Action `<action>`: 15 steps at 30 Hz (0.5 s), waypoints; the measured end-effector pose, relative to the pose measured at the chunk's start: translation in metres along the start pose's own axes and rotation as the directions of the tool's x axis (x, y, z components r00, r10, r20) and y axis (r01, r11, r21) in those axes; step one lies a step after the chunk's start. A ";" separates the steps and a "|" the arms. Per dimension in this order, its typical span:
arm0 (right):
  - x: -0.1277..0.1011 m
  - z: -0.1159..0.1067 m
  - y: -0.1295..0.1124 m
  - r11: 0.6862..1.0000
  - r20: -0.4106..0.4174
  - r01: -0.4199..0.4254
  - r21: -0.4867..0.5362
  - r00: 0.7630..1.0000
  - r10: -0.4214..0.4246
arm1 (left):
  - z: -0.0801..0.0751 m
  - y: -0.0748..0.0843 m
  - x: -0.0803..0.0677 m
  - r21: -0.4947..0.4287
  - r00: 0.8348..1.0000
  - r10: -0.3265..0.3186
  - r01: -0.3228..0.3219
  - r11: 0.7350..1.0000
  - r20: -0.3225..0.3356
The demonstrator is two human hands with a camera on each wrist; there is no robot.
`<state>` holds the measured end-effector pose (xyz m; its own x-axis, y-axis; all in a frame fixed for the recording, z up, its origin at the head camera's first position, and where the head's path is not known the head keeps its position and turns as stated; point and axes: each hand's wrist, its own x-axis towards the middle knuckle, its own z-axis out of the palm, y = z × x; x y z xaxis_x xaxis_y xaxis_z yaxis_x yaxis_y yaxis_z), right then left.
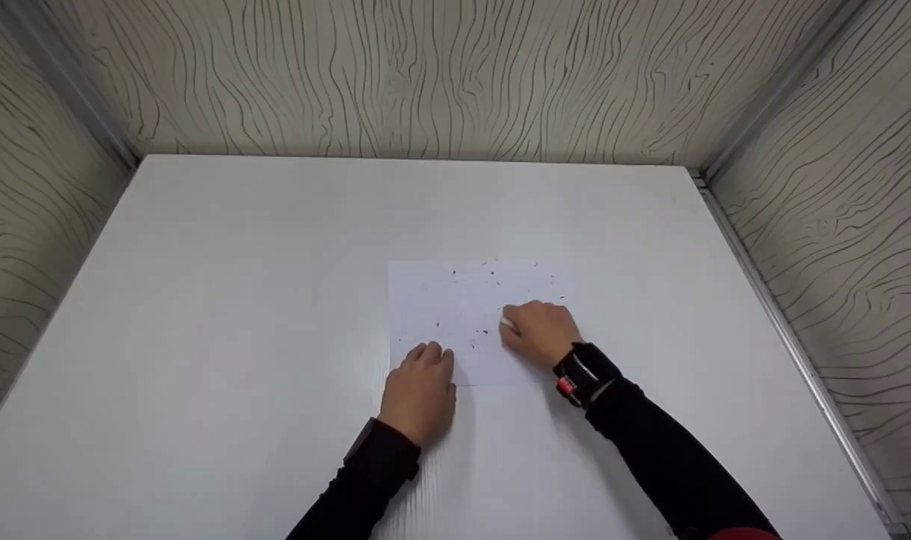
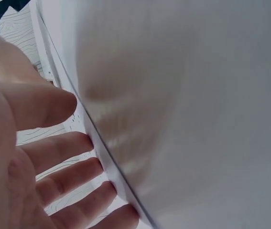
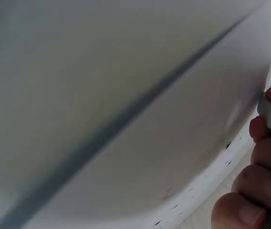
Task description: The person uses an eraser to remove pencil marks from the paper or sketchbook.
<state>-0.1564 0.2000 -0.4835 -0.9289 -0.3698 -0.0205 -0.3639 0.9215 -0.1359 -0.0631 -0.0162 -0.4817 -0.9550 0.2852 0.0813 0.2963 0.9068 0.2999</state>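
A white sheet of paper [image 1: 418,296] lies flat on the white table, with faint marks and dark eraser crumbs [image 1: 486,331] scattered over it. My right hand [image 1: 539,330] pinches a small whitish eraser [image 3: 270,114] against the right part of the sheet, its other fingers curled. Most of the eraser is hidden in that hand. At the sheet's lower left edge, my left hand [image 1: 421,394] rests with its fingertips on the paper. In the left wrist view those fingers [image 2: 70,179] are extended and spread, holding nothing.
The white table [image 1: 238,300] extends around the sheet on all sides. Panels with a wood-grain line pattern [image 1: 395,75] enclose it at the back and both sides. A metal rail [image 1: 800,360] runs along the right edge. Both wrists wear black straps.
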 end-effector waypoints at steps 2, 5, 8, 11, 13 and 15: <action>-0.001 -0.003 0.011 0.996 -0.029 -0.087 -0.032 0.996 0.086 | -0.001 -0.001 0.000 -0.018 1.000 0.000 0.000 1.000 0.012; -0.003 -0.009 0.021 0.987 -0.042 -0.156 -0.040 0.987 0.155 | -0.006 -0.004 -0.002 -0.043 0.999 0.021 -0.020 0.999 0.024; -0.004 -0.013 0.013 0.988 -0.024 -0.155 0.003 0.988 0.155 | -0.012 -0.010 -0.007 -0.053 0.999 0.034 -0.033 0.998 0.004; -0.005 -0.012 -0.008 0.992 -0.004 -0.120 0.038 0.993 0.120 | -0.015 -0.017 -0.013 -0.052 0.999 0.025 -0.027 0.998 -0.032; -0.003 -0.008 -0.026 0.996 0.010 -0.069 0.053 0.998 0.068 | -0.014 -0.019 -0.016 -0.056 0.999 0.027 -0.029 0.998 -0.044; 0.000 -0.002 -0.045 0.998 0.020 0.003 0.067 1.000 -0.005 | -0.012 -0.020 -0.018 -0.056 0.998 0.043 -0.045 0.997 -0.040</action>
<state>-0.1401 0.1592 -0.4754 -0.9256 -0.3765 -0.0397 -0.3615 0.9101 -0.2024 -0.0521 -0.0430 -0.4775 -0.9412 0.3111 0.1317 0.3378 0.8741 0.3489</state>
